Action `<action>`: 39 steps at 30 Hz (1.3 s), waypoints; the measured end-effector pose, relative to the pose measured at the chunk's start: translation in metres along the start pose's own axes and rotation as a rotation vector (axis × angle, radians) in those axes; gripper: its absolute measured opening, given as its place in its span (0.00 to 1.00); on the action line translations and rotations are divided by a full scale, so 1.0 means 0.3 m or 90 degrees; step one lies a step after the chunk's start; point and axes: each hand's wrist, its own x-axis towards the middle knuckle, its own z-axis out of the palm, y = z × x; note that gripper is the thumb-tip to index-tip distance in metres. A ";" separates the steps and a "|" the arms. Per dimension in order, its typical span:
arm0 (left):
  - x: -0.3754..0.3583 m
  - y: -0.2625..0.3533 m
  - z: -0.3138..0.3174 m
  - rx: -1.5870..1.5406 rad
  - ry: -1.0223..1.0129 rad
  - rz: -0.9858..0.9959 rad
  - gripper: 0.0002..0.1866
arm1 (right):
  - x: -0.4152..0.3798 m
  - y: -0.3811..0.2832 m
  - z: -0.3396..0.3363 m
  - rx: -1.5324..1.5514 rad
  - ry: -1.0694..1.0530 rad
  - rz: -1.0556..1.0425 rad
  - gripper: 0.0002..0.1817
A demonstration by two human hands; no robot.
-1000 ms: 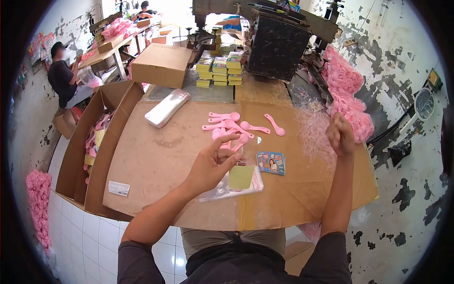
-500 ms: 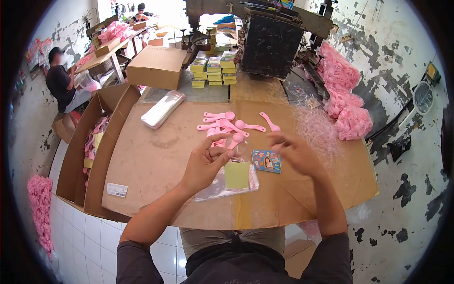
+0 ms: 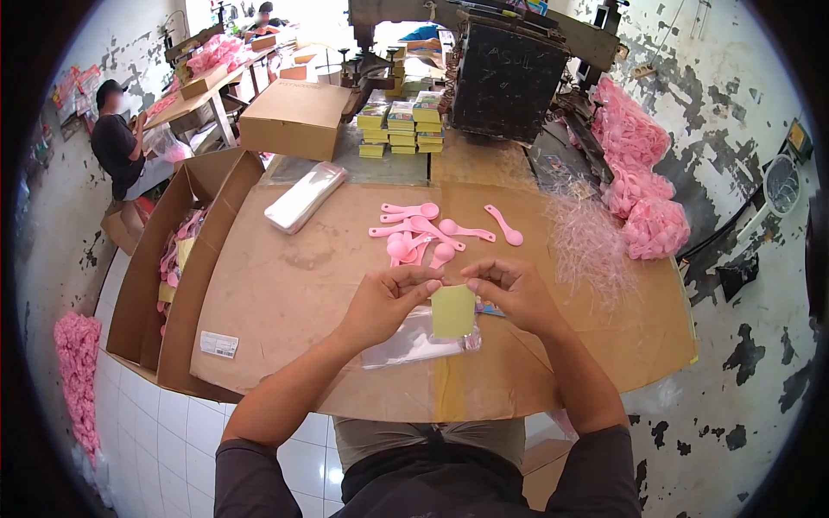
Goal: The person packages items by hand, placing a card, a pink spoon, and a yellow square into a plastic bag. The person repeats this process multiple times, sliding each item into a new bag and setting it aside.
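My left hand (image 3: pixel 390 299) pinches the upper left of a small clear plastic bag, and a yellow-green card (image 3: pixel 453 312) hangs in it just below the fingertips. At the upper right, my right hand (image 3: pixel 511 298) is closed, thumb against fingers, at the bag's top edge. Beneath lie flat clear plastic bags (image 3: pixel 401 344) on the cardboard-covered table (image 3: pixel 294 315). A blue printed card (image 3: pixel 490 309) is mostly hidden behind the yellow-green one and my right hand. Beyond my hands is a pile of pink measuring spoons (image 3: pixel 419 226), with one pink spoon (image 3: pixel 503 224) apart on the right.
A stack of clear bags (image 3: pixel 306 198) lies back left, near a closed carton (image 3: pixel 294 121). An open carton (image 3: pixel 220 259) stands left. Card stacks (image 3: pixel 401 121) and a black machine (image 3: pixel 501 82) are behind. Pink bundles (image 3: pixel 635 138) line the right; a person (image 3: pixel 121 147) sits far left.
My right hand has come left and down to the bag's top edge beside my left hand. The bag and card have shifted slightly right, and the blue card is now mostly covered.
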 end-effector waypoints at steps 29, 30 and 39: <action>0.013 -0.042 -0.019 0.057 -0.028 -0.034 0.15 | -0.003 0.094 -0.069 -0.016 -0.016 0.027 0.09; 0.012 -0.040 -0.018 0.063 -0.028 -0.035 0.15 | -0.004 0.099 -0.070 -0.023 -0.019 0.022 0.10; 0.012 -0.040 -0.027 0.082 -0.004 0.009 0.15 | -0.020 0.046 -0.021 -0.058 -0.053 -0.056 0.21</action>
